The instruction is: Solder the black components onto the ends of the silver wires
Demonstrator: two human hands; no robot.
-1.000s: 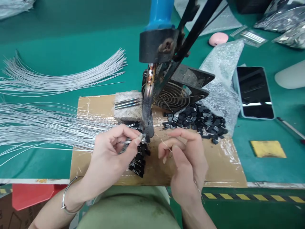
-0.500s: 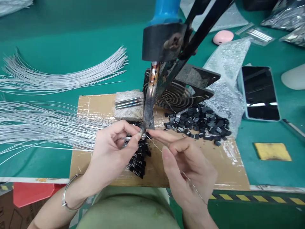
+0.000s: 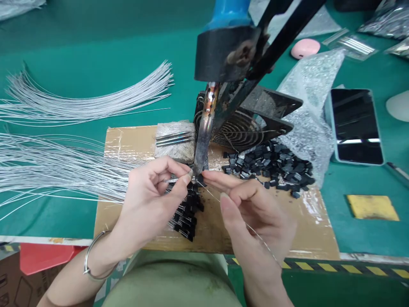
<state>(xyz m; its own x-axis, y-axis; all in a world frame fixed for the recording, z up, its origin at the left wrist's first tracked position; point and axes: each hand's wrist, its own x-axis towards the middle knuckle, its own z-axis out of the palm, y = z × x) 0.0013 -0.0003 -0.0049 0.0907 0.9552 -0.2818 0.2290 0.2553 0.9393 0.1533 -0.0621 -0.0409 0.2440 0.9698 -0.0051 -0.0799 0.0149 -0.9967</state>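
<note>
Green table (image 3: 79, 42) under your work, strewn with materials. Far left: 2 bundles of white wires, the upper bundle (image 3: 96, 104) lying apart on the green, the lower bundle (image 3: 64, 166) running onto the cardboard (image 3: 110, 213) and behind your left hand (image 3: 153, 196). That hand is narrowed to a pinch, thumb and index on a white wire (image 3: 172, 180); its pose matches 1.0 s earlier. Pale block (image 3: 166, 153) with metal rods on top sits just beyond it. Below the pinch, black connectors (image 3: 188, 213) lie in a row.

Centre: soldering iron (image 3: 206, 132) angled down, tip right by your left fingertips; fan (image 3: 243, 128) behind it. Black connector (image 3: 200, 179) sits at the tip, between your hands, just beside your right index fingertip; contact there cannot be told.

Your right hand (image 3: 258, 213) holds a thin metal wire (image 3: 209, 192) between thumb and fingers. Change: 1.0 s earlier it was apart from the tip with fingers curled; now the index reaches up to it. Beyond, a heap of black connectors (image 3: 271, 164); farther right, phone (image 3: 356, 128) and yellow sponge (image 3: 372, 207).
</note>
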